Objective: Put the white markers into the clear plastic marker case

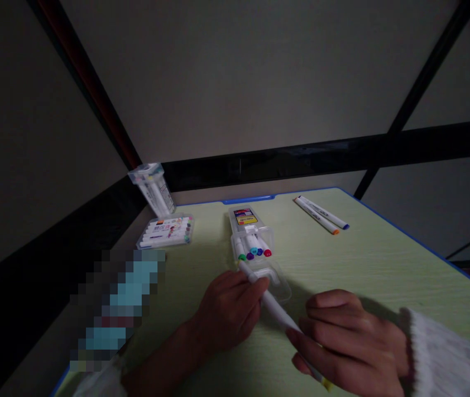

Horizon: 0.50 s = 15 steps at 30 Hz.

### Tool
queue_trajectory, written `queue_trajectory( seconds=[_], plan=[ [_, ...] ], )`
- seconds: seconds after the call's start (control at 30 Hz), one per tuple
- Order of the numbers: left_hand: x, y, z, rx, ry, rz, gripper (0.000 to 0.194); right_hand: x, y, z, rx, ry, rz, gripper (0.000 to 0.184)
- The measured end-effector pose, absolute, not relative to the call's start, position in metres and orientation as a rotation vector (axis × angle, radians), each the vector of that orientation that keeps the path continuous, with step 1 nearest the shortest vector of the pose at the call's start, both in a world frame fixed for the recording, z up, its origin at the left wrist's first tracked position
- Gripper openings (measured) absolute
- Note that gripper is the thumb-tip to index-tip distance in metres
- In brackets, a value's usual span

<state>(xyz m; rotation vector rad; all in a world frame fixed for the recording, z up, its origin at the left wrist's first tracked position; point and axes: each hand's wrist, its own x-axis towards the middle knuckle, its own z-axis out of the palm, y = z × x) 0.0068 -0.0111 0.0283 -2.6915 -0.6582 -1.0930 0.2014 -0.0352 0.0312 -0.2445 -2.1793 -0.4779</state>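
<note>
A white marker (pixel 278 310) with a yellow end slants between my two hands, just above the table. My left hand (pixel 231 305) pinches its upper part between thumb and fingers. Lower down, my right hand (pixel 348 336) has its fingers closed around the marker near the yellow end. Right behind my left hand lies a clear plastic marker case (pixel 235 223) with its lid (pixel 282 289) swung open toward me. Inside it are several white markers with green, purple, teal, blue and red ends (pixel 253 250).
Two white markers (pixel 319 214) with orange and blue ends lie at the back right. On the left are a flat clear marker box (pixel 166 230) and an upright clear container of markers (pixel 154 190). A pixelated patch (pixel 123 309) covers the left edge. The green table (pixel 383 248) has a blue rim.
</note>
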Motion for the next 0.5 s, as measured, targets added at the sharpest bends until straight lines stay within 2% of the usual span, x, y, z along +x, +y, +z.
queue_trajectory(
  seconds=[0.27,0.5],
  plan=[
    [0.007,-0.010,0.028,-2.721,-0.721,-1.090,0.025,0.202,-0.035,0.034,-0.221,-2.215,-0.470,0.012],
    [0.007,-0.008,0.026,-2.757,-0.838,-0.938,0.036,0.200,-0.029,0.042,-0.215,-2.321,-0.419,0.012]
  ],
)
